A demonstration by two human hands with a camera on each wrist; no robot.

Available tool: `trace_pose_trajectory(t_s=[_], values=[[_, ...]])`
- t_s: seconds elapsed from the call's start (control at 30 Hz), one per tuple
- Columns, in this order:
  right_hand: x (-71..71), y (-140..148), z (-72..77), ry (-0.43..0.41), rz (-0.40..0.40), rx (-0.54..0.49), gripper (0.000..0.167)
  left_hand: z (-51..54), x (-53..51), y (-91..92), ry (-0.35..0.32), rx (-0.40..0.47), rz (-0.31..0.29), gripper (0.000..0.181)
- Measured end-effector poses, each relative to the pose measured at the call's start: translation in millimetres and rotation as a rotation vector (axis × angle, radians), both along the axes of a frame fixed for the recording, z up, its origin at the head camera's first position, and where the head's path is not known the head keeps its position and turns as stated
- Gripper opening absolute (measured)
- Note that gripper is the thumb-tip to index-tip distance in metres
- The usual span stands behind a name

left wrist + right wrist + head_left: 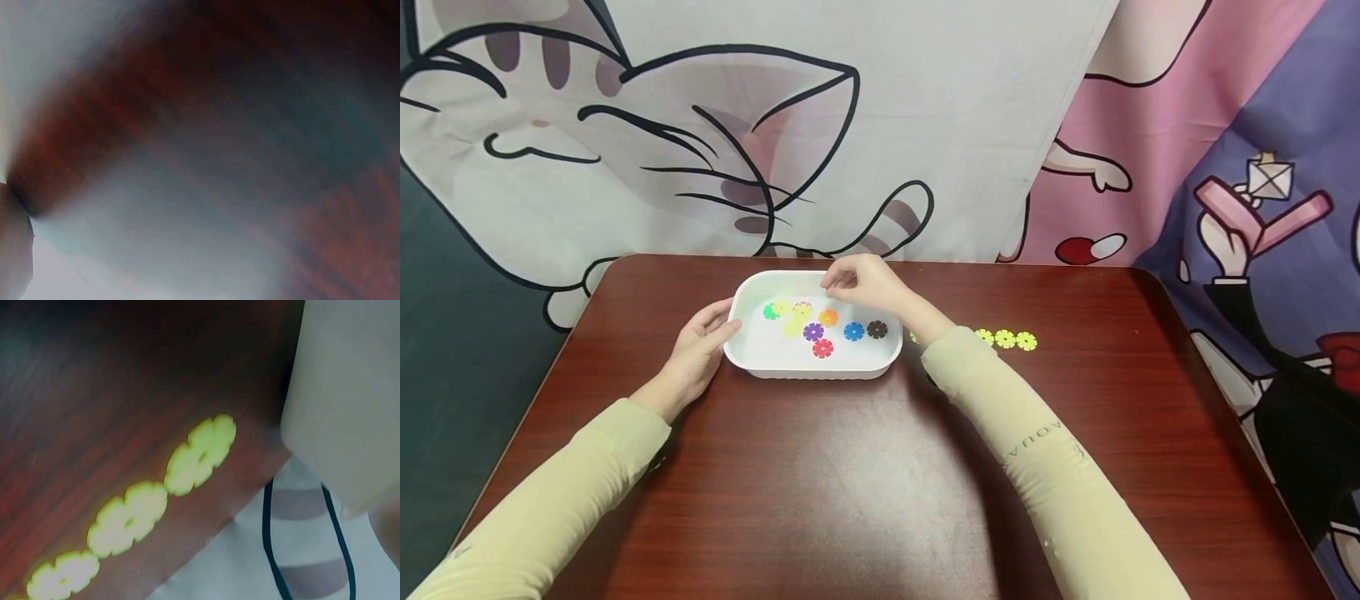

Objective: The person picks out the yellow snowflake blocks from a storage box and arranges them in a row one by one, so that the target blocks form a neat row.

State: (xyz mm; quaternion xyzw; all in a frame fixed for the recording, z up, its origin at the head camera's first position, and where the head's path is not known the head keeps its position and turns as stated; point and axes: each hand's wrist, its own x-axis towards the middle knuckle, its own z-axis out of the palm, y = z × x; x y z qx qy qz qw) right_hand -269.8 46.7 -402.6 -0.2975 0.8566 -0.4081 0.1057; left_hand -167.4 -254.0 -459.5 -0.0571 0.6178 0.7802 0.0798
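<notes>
A white tray (812, 367) stands on the table, with several flower-shaped discs lying in it: green, yellow, orange, purple, red, blue (853, 332) and black (877, 330). My left hand (698, 350) grips the tray's left end, its thumb over the rim and its fingers outside. Over the back rim, toward the right, my right hand (868, 283) hovers with fingers curled and the tips close together. Whether anything sits between those fingertips cannot be made out. The left wrist view is mostly blurred, showing only a bit of hand at its left edge.
Right of the tray, yellow flower discs (1005, 338) lie in a row on the brown table (820, 492), partly hidden by the right forearm. The right wrist view shows these yellow discs (128, 519) close up. A printed cat curtain (970, 133) hangs behind the table's back edge.
</notes>
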Motion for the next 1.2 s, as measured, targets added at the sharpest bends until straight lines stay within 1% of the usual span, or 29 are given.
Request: trace_pose_trajectory(t_s=[0.17, 0.33, 0.6, 0.73, 0.93, 1.07, 1.2], values=[[3.4, -12.9, -5.6, -0.042, 0.003, 0.015, 0.012, 0.0, -1.1, 0.7, 0.003, 0.006, 0.004, 0.029], [5.6, -25.0, -9.7, -0.084, -0.002, 0.028, 0.016, 0.0, -0.8, -0.9, -0.006, 0.016, 0.002, 0.031], [6.5, -41.9, -19.0, -0.120, 0.013, -0.024, 0.020, -1.3, -0.6, -0.9, 0.012, 0.016, 0.004, 0.027], [7.2, -44.7, -24.1, -0.122, 0.015, 0.004, 0.023, -1.2, -1.0, -0.5, 0.012, 0.019, 0.000, 0.027], [6.1, -43.3, -29.5, -0.077, 0.025, 0.071, 0.029, -0.7, -1.7, 0.3, 0.011, 0.018, 0.003, 0.028], [4.9, -43.0, -30.3, -0.080, 0.030, 0.087, 0.030, -0.9, -1.8, 0.1, 0.018, 0.015, -0.002, 0.028], [4.6, -43.7, -30.3, -0.076, 0.042, 0.134, 0.032, -1.7, -1.0, -0.9, 0.016, 0.013, -0.006, 0.028]])
